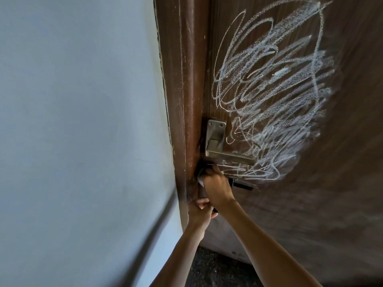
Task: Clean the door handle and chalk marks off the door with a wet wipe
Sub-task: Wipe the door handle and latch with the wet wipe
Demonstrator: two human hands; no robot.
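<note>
A brown wooden door (331, 183) carries a big tangle of white chalk marks (273, 90) above and to the right of its handle. The metal door handle (228, 155) has a square plate and a lever pointing right. Just below the lever, my right hand (216, 187) presses a pale wet wipe (200, 179) against the door near its edge; only a bit of the wipe shows at the hand's left. My left hand (200, 210) sits lower, fingers curled around a dark object by the door edge, mostly hidden behind my right wrist.
The brown door frame (182, 100) runs down the left of the door, with a pale blue-grey wall (83, 121) beyond it. A dark key or latch part (242, 186) sticks out right of my right hand. Dark speckled floor (215, 268) lies below.
</note>
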